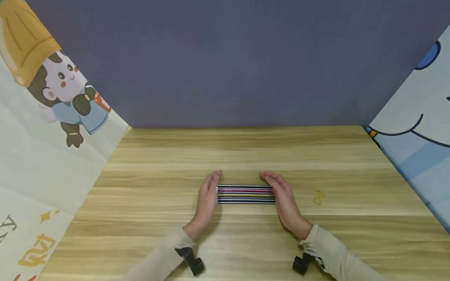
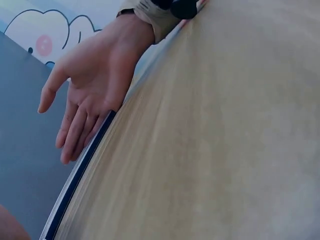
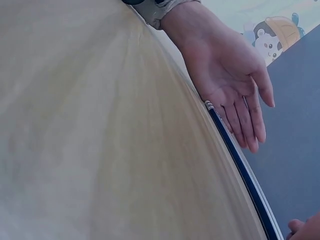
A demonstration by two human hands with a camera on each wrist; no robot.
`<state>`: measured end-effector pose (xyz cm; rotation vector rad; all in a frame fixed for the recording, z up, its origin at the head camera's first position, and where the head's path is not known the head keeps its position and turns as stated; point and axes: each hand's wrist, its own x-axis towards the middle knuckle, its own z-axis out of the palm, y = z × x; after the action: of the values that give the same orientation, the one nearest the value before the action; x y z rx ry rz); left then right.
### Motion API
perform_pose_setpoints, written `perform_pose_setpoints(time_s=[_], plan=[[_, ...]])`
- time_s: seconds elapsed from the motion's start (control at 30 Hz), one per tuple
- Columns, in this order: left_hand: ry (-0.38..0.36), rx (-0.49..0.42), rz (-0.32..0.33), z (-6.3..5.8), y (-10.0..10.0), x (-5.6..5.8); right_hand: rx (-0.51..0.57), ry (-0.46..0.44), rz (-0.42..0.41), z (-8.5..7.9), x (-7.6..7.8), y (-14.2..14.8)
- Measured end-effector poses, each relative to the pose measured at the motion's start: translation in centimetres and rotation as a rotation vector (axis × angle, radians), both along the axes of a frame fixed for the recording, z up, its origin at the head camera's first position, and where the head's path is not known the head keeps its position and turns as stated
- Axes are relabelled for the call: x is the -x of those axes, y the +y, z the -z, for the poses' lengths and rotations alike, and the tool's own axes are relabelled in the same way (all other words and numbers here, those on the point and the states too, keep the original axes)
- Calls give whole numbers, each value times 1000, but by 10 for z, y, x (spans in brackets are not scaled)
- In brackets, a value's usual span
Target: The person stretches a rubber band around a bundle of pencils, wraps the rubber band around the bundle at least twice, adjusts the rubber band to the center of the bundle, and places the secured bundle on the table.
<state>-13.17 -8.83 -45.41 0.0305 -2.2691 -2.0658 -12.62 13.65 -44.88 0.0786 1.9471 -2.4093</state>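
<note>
Several striped pencils (image 1: 246,194), dark, white, red and yellow, lie side by side on the wooden table, left to right in the head view. At their left ends the left hand (image 1: 207,199) stands on edge, palm inward, fingers straight. The right hand (image 1: 285,199) faces it at the opposite ends, its fingers extended too. In the right wrist view, a dark pencil (image 3: 240,162) shows a metal-coloured end against the base of the right palm (image 3: 225,75). The left wrist view has a dark pencil (image 2: 82,175) reaching the left palm (image 2: 102,70).
A small twisted yellow rubber band (image 1: 318,197) lies on the table (image 1: 246,152) to the right of the right hand. A dark grey panel (image 1: 239,66) rises at the back. Printed cartoon sheets (image 1: 45,164) flank the table on both sides.
</note>
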Motion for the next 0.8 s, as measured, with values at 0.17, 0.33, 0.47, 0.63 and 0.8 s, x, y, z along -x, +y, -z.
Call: perform_pose_setpoints(time_s=[0.17, 0.33, 0.47, 0.63, 0.8], plan=[[-37, -19, 20, -5, 0, -2, -58, -15, -43, -3, -1, 3], [-151, 15, 132, -17, -18, 11, -241, -5, -324, -9, 8, 22], [-124, 236, 318, -25, -39, 16, -463, 79, -529, -15, 10, 40], [30, 582, 552, -34, -55, 12, -900, 242, -625, -23, 2, 50], [176, 819, 641, -38, -56, 6, -1047, 320, -632, -28, -3, 49]])
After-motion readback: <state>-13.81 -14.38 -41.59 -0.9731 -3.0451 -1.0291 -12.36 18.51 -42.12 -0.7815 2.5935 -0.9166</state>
